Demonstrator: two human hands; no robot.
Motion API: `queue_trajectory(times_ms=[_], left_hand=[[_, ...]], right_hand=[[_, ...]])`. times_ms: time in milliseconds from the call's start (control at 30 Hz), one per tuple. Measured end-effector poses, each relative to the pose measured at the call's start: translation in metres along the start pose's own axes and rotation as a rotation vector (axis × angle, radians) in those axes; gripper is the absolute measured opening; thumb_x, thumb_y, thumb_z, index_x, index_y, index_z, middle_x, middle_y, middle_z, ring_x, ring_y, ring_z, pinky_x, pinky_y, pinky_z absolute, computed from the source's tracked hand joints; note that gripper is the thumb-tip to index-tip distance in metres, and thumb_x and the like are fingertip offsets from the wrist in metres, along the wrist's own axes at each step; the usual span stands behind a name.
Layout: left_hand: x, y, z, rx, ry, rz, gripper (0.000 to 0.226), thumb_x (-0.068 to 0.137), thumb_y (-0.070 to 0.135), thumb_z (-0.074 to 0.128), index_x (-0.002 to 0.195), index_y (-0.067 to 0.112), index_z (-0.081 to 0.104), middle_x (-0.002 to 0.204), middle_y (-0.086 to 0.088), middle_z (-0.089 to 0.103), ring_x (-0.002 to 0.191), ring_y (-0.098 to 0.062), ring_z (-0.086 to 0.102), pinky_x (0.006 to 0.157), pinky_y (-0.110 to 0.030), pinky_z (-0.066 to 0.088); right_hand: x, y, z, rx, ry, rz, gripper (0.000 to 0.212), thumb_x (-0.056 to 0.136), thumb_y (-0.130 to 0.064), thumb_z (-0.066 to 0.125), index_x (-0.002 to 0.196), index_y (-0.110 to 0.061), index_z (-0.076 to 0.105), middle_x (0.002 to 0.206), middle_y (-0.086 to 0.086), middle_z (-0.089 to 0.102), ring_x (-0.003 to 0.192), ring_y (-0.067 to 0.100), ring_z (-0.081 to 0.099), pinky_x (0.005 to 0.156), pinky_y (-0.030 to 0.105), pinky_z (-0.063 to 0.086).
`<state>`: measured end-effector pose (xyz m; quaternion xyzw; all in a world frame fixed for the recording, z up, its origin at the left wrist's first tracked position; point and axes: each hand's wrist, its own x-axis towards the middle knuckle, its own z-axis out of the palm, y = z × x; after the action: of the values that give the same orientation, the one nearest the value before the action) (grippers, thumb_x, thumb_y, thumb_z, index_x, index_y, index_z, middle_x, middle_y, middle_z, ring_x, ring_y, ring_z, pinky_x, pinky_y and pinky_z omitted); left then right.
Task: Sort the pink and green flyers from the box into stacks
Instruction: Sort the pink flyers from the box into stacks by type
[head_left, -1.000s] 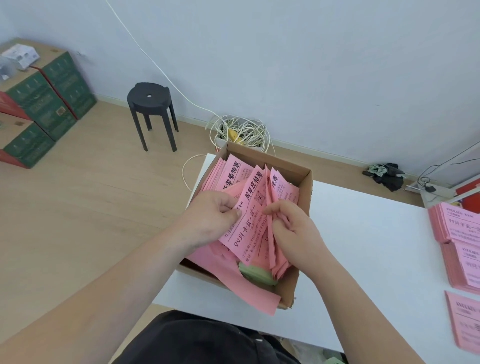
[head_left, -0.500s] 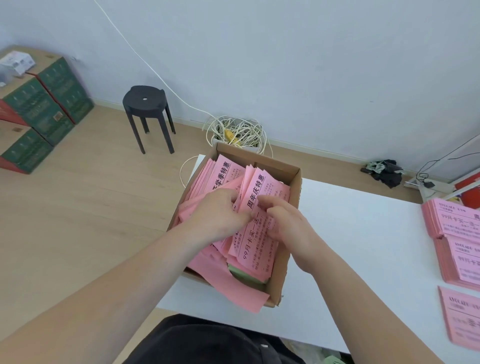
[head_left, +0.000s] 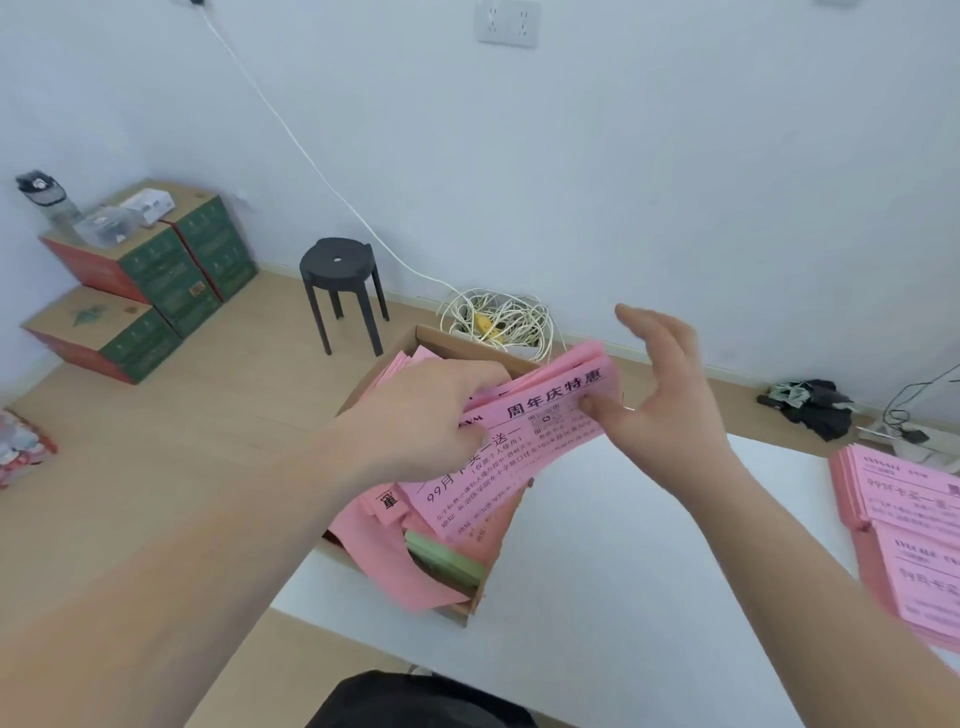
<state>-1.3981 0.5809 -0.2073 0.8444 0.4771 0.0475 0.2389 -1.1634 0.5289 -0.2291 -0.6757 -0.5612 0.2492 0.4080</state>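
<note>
My left hand grips a bundle of pink flyers with black print, held tilted above the cardboard box. My right hand is at the bundle's right end, fingers straight and spread, with the thumb touching the top sheet. More loose pink flyers lie in the box, and a few green flyers show near its front. The box sits on the left corner of the white table. Two stacks of pink flyers lie at the table's right edge.
A black stool and a coil of white cable are on the wooden floor behind the box. Green and red cartons are stacked by the left wall. A dark cloth and wires lie past the table's far right.
The pink bundle has come up out of the box and turned toward the right. My right hand has let go of the sheets and opened. The camera has tilted upward.
</note>
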Motion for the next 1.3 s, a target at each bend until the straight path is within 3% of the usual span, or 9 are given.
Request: queue_trajectory(times_ms=[133, 300, 400, 533, 667, 800, 933, 1067, 1300], left_hand=[[0.009, 0.049, 0.030, 0.092, -0.014, 0.122, 0.028, 0.094, 0.022, 0.059, 0.114, 0.041, 0.055, 0.096, 0.014, 0.062, 0.085, -0.013, 0.057, 0.070, -0.032, 0.046], [0.023, 0.109, 0.077, 0.258, -0.027, 0.279, 0.037, 0.093, 0.020, 0.054, 0.120, 0.045, 0.047, 0.097, 0.011, 0.059, 0.091, -0.019, 0.057, 0.071, -0.035, 0.048], [0.033, 0.134, 0.111, 0.329, -0.021, 0.337, 0.034, 0.095, 0.023, 0.051, 0.121, 0.044, 0.044, 0.104, 0.009, 0.062, 0.096, -0.021, 0.059, 0.086, -0.042, 0.050], [0.038, 0.144, 0.177, 0.336, -0.120, 0.336, 0.028, 0.099, 0.025, 0.047, 0.125, 0.034, 0.047, 0.110, 0.000, 0.066, 0.099, -0.027, 0.061, 0.076, -0.037, 0.049], [0.036, 0.125, 0.205, 0.312, -0.228, 0.212, 0.042, 0.090, 0.057, 0.052, 0.126, 0.037, 0.049, 0.111, 0.006, 0.065, 0.103, -0.023, 0.061, 0.082, -0.035, 0.049], [0.035, 0.095, 0.192, 0.303, -0.222, 0.119, 0.038, 0.082, 0.054, 0.059, 0.117, 0.041, 0.056, 0.112, 0.016, 0.063, 0.107, -0.015, 0.060, 0.082, -0.031, 0.051], [0.030, 0.078, 0.193, 0.012, -0.134, -0.013, 0.022, 0.078, 0.033, 0.064, 0.099, 0.037, 0.060, 0.090, 0.016, 0.067, 0.089, -0.013, 0.065, 0.072, -0.033, 0.056], [0.014, 0.067, 0.210, -0.443, -0.048, -0.148, 0.029, 0.077, 0.017, 0.066, 0.093, 0.040, 0.061, 0.083, 0.016, 0.070, 0.081, -0.011, 0.068, 0.068, -0.036, 0.059], [0.001, 0.060, 0.237, -1.015, -0.008, -0.369, 0.030, 0.081, -0.005, 0.077, 0.100, 0.017, 0.073, 0.096, 0.001, 0.079, 0.099, -0.023, 0.073, 0.093, -0.039, 0.058]], right_hand=[[-0.030, 0.031, -0.045, -0.009, -0.188, 0.162, 0.037, 0.085, 0.000, 0.070, 0.099, -0.034, 0.071, 0.089, -0.012, 0.075, 0.085, 0.009, 0.069, 0.066, 0.024, 0.053], [-0.088, 0.086, -0.078, -0.041, 0.070, 0.199, 0.025, 0.088, 0.000, 0.064, 0.088, -0.025, 0.068, 0.077, -0.010, 0.068, 0.066, 0.003, 0.057, 0.052, 0.012, 0.041], [-0.115, 0.121, -0.091, -0.057, 0.192, 0.195, 0.029, 0.087, 0.002, 0.065, 0.089, -0.027, 0.067, 0.080, -0.016, 0.068, 0.078, 0.002, 0.061, 0.060, 0.012, 0.041], [-0.145, 0.173, -0.083, -0.035, 0.238, 0.319, 0.031, 0.086, 0.004, 0.064, 0.091, -0.026, 0.068, 0.087, -0.014, 0.070, 0.086, 0.000, 0.061, 0.068, 0.012, 0.042], [-0.163, 0.203, -0.071, 0.081, 0.250, 0.449, 0.041, 0.087, -0.006, 0.072, 0.118, -0.030, 0.064, 0.107, -0.017, 0.069, 0.097, -0.004, 0.063, 0.081, 0.012, 0.048], [-0.163, 0.211, -0.070, 0.185, 0.295, 0.506, 0.038, 0.085, -0.007, 0.074, 0.112, -0.033, 0.063, 0.098, -0.014, 0.072, 0.083, -0.002, 0.062, 0.077, 0.015, 0.049], [-0.152, 0.212, -0.069, 0.147, 0.226, 0.521, 0.024, 0.090, -0.006, 0.065, 0.099, -0.028, 0.069, 0.093, -0.011, 0.074, 0.091, 0.008, 0.068, 0.079, 0.030, 0.055], [-0.150, 0.211, -0.060, 0.193, 0.212, 0.553, 0.033, 0.094, -0.002, 0.063, 0.105, -0.032, 0.069, 0.096, -0.014, 0.076, 0.095, 0.008, 0.070, 0.076, 0.023, 0.051], [-0.146, 0.212, -0.058, 0.199, 0.188, 0.558, 0.049, 0.091, 0.007, 0.054, 0.105, -0.037, 0.071, 0.094, -0.016, 0.076, 0.095, 0.007, 0.069, 0.079, 0.024, 0.051]])
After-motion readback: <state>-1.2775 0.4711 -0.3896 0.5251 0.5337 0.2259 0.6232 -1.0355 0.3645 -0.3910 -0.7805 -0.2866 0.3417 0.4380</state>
